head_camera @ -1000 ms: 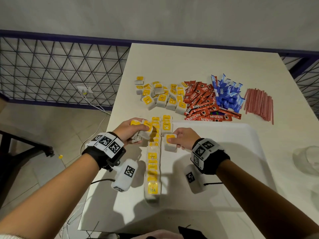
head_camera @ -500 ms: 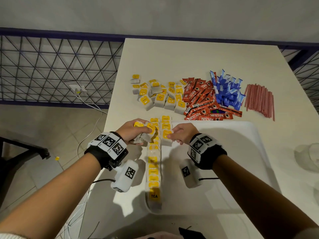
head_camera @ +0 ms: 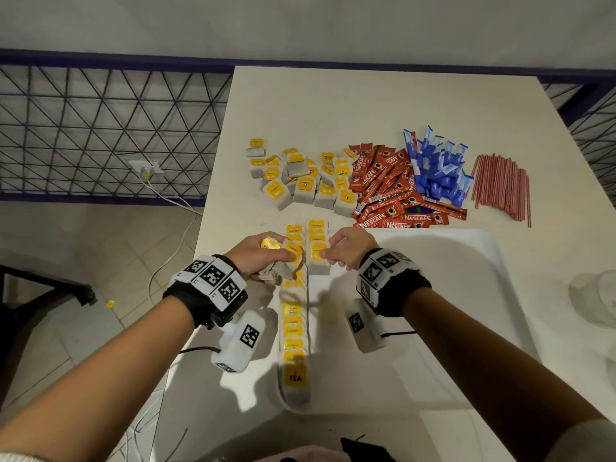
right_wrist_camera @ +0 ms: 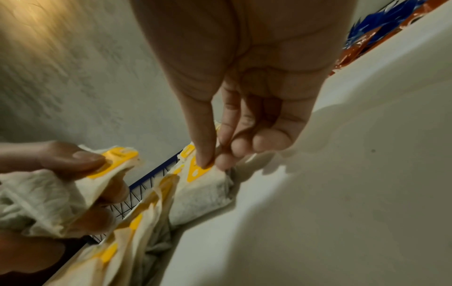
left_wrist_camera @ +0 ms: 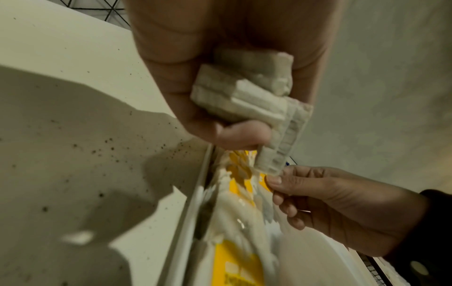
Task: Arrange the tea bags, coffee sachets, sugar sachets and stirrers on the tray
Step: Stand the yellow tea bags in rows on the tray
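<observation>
A white tray (head_camera: 466, 295) lies on the near part of the table. A row of tea bags (head_camera: 293, 331) with yellow tags runs along its left rim, and a short second row (head_camera: 316, 233) stands beside it at the far end. My left hand (head_camera: 263, 258) grips a bunch of tea bags (left_wrist_camera: 247, 96) over the first row. My right hand (head_camera: 343, 250) pinches the yellow tag of a tea bag (right_wrist_camera: 200, 191) at the near end of the second row. Loose tea bags (head_camera: 300, 180), red coffee sachets (head_camera: 390, 188), blue sugar sachets (head_camera: 436, 168) and red stirrers (head_camera: 500, 185) lie beyond the tray.
The table's left edge (head_camera: 206, 208) drops to a tiled floor with cables and a metal grid fence. A clear glass object (head_camera: 596, 298) stands at the right edge of view. Bare tray surface lies to the right of the rows.
My right hand has carried its tea bag away from me, up against the short second row. The left hand kept its bunch and barely moved. The head view shifted a little.
</observation>
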`<state>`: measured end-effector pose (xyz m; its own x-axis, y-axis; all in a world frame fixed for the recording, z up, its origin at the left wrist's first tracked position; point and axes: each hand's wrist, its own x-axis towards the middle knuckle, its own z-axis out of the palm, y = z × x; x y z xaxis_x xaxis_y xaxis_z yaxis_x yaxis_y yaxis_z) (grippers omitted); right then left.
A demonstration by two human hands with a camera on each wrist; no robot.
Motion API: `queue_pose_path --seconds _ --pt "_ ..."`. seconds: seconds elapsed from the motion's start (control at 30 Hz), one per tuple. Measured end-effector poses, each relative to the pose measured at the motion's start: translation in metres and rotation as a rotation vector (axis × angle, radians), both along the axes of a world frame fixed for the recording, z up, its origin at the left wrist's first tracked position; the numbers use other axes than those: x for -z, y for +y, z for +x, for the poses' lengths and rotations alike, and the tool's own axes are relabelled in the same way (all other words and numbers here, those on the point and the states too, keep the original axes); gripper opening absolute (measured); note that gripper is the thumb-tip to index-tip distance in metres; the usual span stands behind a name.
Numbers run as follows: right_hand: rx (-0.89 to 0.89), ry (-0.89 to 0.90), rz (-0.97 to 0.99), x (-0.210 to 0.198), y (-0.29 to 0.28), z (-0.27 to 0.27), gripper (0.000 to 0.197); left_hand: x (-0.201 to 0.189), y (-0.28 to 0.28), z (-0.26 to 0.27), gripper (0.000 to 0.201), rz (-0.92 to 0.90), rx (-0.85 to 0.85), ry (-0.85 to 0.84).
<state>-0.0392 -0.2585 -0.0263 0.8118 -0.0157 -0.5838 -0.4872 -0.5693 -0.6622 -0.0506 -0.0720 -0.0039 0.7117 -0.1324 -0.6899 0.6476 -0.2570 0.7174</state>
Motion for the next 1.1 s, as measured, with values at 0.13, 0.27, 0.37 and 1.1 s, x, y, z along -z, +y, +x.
queue_pose_path --seconds 0.13,0.27,0.37,1.1 --pt "0.004 -0.019 -0.015 0.0 0.0 0.0 0.023 -0.001 0.002 -0.003 0.016 0.012 0.015 -0.016" --pt "0.025 -0.121 0.03 -0.007 -0.002 -0.003 0.024 -0.005 0.001 -0.005 0.014 -0.05 -0.004 -0.031" --pt "-0.008 -0.126 0.217 -0.024 -0.001 -0.011 0.015 -0.009 -0.003 -0.008 0.014 -0.11 -0.055 -0.043" --pt "-0.197 -0.09 0.162 -0.024 -0.014 -0.042 0.019 -0.013 -0.013 -0.043 0.008 -0.141 -0.069 -0.096"
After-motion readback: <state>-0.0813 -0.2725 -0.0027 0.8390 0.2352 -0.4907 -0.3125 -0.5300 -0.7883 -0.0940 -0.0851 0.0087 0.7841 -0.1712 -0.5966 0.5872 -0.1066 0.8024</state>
